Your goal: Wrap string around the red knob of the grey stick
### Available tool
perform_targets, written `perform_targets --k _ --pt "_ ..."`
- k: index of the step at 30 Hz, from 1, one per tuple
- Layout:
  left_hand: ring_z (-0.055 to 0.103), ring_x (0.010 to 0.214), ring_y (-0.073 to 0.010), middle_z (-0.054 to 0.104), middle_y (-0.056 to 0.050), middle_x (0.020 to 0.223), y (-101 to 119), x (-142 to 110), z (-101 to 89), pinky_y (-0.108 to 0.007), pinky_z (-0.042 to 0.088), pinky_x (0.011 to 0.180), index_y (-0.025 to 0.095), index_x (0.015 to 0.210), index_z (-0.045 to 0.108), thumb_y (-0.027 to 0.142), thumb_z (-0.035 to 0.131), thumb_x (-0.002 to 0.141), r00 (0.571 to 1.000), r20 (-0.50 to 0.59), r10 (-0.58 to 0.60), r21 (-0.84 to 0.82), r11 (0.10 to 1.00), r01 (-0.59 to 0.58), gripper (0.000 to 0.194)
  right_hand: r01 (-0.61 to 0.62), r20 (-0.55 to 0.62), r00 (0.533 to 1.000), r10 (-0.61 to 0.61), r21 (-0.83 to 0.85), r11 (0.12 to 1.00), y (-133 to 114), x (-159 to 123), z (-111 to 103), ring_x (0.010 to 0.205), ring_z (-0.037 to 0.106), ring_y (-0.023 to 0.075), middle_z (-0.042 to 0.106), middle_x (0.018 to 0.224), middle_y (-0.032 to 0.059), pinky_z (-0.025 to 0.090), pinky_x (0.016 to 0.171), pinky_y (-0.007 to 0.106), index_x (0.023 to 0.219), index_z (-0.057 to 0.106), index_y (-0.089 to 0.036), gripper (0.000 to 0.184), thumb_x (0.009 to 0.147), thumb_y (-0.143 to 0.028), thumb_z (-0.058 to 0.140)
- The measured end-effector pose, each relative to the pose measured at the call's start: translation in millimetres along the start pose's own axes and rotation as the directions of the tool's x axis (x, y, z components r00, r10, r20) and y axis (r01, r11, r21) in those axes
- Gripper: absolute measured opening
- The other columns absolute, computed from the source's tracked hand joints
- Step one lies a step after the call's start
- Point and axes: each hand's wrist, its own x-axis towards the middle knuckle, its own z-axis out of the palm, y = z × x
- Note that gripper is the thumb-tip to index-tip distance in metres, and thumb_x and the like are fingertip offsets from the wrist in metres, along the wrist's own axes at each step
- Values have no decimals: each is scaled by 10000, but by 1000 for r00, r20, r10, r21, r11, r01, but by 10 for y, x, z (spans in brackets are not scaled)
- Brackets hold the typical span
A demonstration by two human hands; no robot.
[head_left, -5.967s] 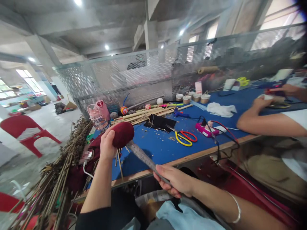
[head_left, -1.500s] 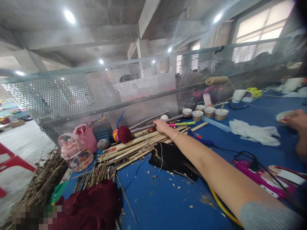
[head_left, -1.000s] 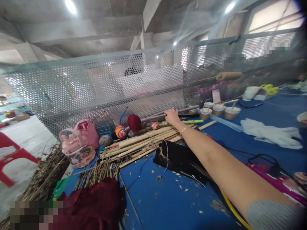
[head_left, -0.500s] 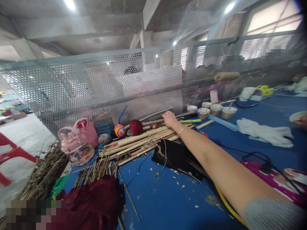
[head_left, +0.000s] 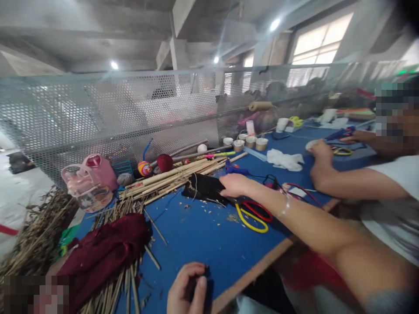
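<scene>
My right hand [head_left: 235, 185] reaches over the end of a black cloth [head_left: 204, 187], its thumb apart from the fingers and nothing visible held. Just beside it on the blue table lie scissors [head_left: 252, 220] with one yellow and one red handle, their blades partly hidden. At the front edge, my left hand [head_left: 186, 288] is curled, thumb toward the fingers; a small dark thing [head_left: 207, 270] shows at its fingertips, too small to name. Behind the cloth lie peeled wooden sticks [head_left: 173, 176]. A white ball [head_left: 202, 148] rests by grey branches beyond them.
A maroon cloth [head_left: 108, 253] covers thin twigs at left. Near the mesh screen [head_left: 144, 117] stand a pink bottle [head_left: 88, 187], a dark red yarn ball [head_left: 165, 162] and several paper cups [head_left: 251, 142]. White gloves [head_left: 284, 160] and a blue glue gun [head_left: 234, 168] lie rightward. A co-worker's hand [head_left: 322, 152] works at right.
My right hand has drawn back from the far sticks to the black cloth. The white ball now shows where that hand was. My left hand has come into view; the view has turned right.
</scene>
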Motion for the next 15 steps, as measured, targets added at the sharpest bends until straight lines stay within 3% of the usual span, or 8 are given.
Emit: perform_targets --k 3,6,8,10,15 --pt "643 895 -199 690 -114 933 101 -5 -5 -298 508 811 150 896 668 445 595 807 991 111 -71 108 992 59 316 -87 -1 996 88 35 996 178 -650 412 898 655 293 667 1001 180 472 713 348 1071 623 -153 341 821 -378 565" --pt "643 828 -185 689 -93 908 329 127 90 -293 513 754 144 985 649 359 550 836 970 209 -124 299 953 58 279 -72 -71 994 81 116 991 331 -1005 720 1044 601 272 605 1159 163 454 825 345 1200 544 -181 356 888 -332 461" --pt "632 812 -174 689 -70 907 482 328 228 -284 500 753 168 990 663 312 562 830 941 325 -97 495 865 -82 237 0 -150 988 33 217 976 394 -1100 836 1102 565 255 585 1194 143 431 882 324 1224 521 -190 374 860 -272 497" --pt "629 839 -164 688 -58 964 569 602 405 -278 479 807 184 997 675 270 555 843 908 413 -66 668 699 -253 213 55 -230 973 22 325 944 417 -1144 898 1106 559 245 585 1197 136 418 907 317 1224 512 -179 394 833 -219 510" --pt "585 1045 -208 577 -142 1202 408 1277 836 -299 427 912 145 1266 555 148 478 868 932 362 -34 778 562 -282 405 60 -333 930 155 554 831 401 -1228 972 985 606 202 613 1117 81 448 832 289 1229 467 -207 416 814 -212 491"
